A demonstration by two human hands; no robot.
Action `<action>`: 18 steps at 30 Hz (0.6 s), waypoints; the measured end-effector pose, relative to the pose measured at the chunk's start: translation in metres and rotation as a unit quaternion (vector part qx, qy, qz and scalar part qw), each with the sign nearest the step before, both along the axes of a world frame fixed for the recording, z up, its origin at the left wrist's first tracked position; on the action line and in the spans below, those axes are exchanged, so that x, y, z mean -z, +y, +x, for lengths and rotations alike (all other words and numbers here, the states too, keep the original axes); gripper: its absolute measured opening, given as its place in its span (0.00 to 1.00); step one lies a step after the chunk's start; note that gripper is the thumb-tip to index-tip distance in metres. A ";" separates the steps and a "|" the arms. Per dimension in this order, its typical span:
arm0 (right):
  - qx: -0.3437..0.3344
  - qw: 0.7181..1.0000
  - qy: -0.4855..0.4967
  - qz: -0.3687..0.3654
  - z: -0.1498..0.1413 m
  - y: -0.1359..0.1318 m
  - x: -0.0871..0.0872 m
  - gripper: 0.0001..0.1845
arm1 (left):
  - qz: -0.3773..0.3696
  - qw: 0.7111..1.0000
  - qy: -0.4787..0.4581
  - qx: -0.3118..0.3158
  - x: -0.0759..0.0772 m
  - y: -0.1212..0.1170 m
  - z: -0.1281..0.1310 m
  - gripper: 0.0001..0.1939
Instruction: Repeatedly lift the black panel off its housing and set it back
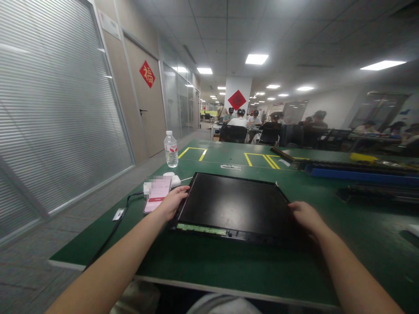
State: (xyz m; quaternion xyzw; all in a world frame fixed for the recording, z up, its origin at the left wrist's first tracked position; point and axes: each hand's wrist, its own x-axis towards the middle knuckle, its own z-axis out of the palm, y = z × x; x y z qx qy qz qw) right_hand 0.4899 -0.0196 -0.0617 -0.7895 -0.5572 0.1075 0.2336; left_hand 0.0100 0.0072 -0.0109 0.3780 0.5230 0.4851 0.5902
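Note:
A flat black display panel (pixel 234 203) lies over the green table in front of me, screen side up. Along its near edge runs a green circuit strip (pixel 201 229). My left hand (pixel 175 203) grips the panel's left edge, thumb on top and the other fingers partly hidden at the side. On the opposite edge, my right hand (pixel 304 214) holds the panel with the thumb on the rim and the fingers mostly hidden below. Whether the panel rests on the table or is slightly raised, I cannot tell.
A phone (pixel 157 198) with a lit screen lies left of the panel, near a white device (pixel 173 179) and a black cable (pixel 122 213). Behind stands a water bottle (pixel 170 150). Long dark strips and a blue bar (pixel 353 173) occupy the right side. Several people sit at far tables.

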 end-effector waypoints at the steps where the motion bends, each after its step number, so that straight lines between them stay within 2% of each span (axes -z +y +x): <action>1: -0.002 1.000 0.003 -0.001 0.000 0.000 0.000 0.19 | -0.008 1.000 -0.005 -0.001 0.001 0.001 0.000 0.21; 6: -0.004 1.000 0.007 -0.001 -0.001 -0.001 0.000 0.19 | -0.017 1.000 -0.022 -0.006 0.007 0.005 -0.001 0.26; 12: -0.002 1.000 0.000 0.000 -0.003 -0.002 -0.002 0.19 | -0.004 1.000 -0.013 0.021 0.008 0.003 -0.004 0.35; 15: 0.005 1.000 0.000 -0.002 -0.004 -0.003 -0.003 0.18 | -0.011 0.999 -0.004 0.034 0.006 0.001 -0.004 0.35; 18: 0.008 1.000 0.005 -0.004 -0.004 -0.004 -0.003 0.20 | -0.006 0.999 0.000 0.036 0.004 -0.001 -0.003 0.28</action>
